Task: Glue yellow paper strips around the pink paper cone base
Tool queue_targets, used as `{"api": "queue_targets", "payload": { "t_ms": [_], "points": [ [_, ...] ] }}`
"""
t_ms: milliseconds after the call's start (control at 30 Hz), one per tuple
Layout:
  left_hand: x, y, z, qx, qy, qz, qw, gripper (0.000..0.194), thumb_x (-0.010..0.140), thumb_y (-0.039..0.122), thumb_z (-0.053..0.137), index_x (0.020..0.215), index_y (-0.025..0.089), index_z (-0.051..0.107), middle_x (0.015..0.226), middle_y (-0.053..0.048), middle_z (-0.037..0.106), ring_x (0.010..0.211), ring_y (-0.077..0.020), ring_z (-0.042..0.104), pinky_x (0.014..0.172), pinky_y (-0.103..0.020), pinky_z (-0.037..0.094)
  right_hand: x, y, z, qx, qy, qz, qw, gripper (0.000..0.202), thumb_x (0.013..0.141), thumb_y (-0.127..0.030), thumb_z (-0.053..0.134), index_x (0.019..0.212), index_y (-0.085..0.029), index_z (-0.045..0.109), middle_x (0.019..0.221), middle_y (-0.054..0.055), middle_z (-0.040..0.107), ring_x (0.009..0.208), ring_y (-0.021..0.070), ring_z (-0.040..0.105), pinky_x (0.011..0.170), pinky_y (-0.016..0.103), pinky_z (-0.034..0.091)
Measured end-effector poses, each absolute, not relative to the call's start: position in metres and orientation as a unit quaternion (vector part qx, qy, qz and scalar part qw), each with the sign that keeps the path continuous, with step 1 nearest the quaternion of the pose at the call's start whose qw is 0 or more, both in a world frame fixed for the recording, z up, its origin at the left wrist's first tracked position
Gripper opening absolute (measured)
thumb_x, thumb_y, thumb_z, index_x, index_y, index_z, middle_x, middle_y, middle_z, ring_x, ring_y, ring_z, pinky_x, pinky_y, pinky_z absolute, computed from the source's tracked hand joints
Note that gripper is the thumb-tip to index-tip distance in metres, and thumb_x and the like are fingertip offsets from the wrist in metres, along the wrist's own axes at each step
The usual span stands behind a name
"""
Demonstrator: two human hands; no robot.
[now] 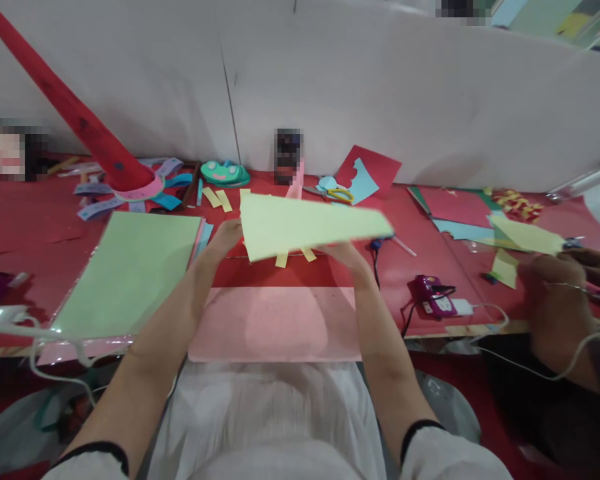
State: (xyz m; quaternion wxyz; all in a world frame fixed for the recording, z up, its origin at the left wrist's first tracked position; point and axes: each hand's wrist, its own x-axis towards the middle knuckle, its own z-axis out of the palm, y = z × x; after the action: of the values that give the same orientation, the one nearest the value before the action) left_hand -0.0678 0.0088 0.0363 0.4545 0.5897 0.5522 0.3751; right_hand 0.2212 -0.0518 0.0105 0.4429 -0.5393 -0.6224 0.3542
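A pale yellow-green sheet of paper (305, 227) is held up and tilted in front of me, above the table. My left hand (230, 235) grips its left edge, the fingers mostly hidden behind it. Under its right part is my right hand (347, 253), holding the lower edge, with fingertips out of sight. Small yellow paper strips (281, 259) lie beneath and behind the sheet. Nearer to me, a pink sheet (280, 327) lies across the table's front edge. Scissors (341, 195) with yellow handles rest behind the raised sheet, beside a cut light-blue paper (365, 183).
On the left lies a stack of pale green sheets (140, 267); behind it stands a red cone (105, 143) with paper strips. A green frog-like craft (225, 174) sits by the wall. A purple device (433, 297) with cables is right. Another person's hands (557, 273) handle yellow paper.
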Motion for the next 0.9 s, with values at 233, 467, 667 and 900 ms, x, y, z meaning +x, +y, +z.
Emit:
{"api": "queue_targets", "payload": {
  "t_ms": [233, 467, 667, 900],
  "points": [
    [-0.061, 0.022, 0.032, 0.606, 0.540, 0.389, 0.435, 0.025, 0.071, 0.043, 0.060, 0.071, 0.018, 0.059, 0.077, -0.003, 0.064, 0.083, -0.0204, 0.060, 0.082, -0.032, 0.045, 0.218, -0.030, 0.010, -0.563, -0.556, 0.359, 0.495, 0.027, 0.066, -0.040, 0.070, 0.084, -0.020, 0.073, 0.112, 0.006, 0.068, 0.103, 0.0242, 0.063, 0.091, 0.038, 0.050],
    [-0.049, 0.056, -0.001, 0.623, 0.515, 0.422, 0.410, 0.025, 0.074, 0.030, 0.055, 0.093, 0.014, 0.060, 0.096, -0.009, 0.067, 0.094, -0.0222, 0.062, 0.088, -0.035, 0.046, 0.215, -0.006, 0.006, -0.550, -0.560, 0.335, 0.521, 0.024, 0.066, -0.038, 0.070, 0.081, -0.019, 0.072, 0.112, 0.007, 0.066, 0.100, 0.0231, 0.063, 0.088, 0.038, 0.050],
    [-0.031, 0.049, -0.013, 0.592, 0.569, 0.513, 0.250, 0.052, 0.076, 0.028, 0.060, 0.126, 0.020, 0.046, 0.137, -0.013, 0.045, 0.131, -0.0271, 0.039, 0.108, -0.046, 0.033, 0.206, -0.002, -0.006, -0.549, -0.569, 0.302, 0.532, 0.021, 0.069, -0.040, 0.068, 0.081, -0.023, 0.072, 0.105, 0.005, 0.066, 0.100, 0.0213, 0.061, 0.089, 0.036, 0.049],
    [0.007, 0.013, -0.013, 0.616, 0.541, 0.514, 0.251, 0.078, 0.080, 0.050, 0.058, 0.143, 0.024, 0.020, 0.155, -0.011, 0.011, 0.144, -0.0267, 0.004, 0.117, -0.046, 0.012, 0.191, -0.006, -0.027, -0.552, -0.563, 0.287, 0.545, 0.021, 0.072, -0.041, 0.066, 0.083, -0.024, 0.072, 0.105, 0.004, 0.066, 0.100, 0.0206, 0.061, 0.090, 0.035, 0.049]
  ]
}}
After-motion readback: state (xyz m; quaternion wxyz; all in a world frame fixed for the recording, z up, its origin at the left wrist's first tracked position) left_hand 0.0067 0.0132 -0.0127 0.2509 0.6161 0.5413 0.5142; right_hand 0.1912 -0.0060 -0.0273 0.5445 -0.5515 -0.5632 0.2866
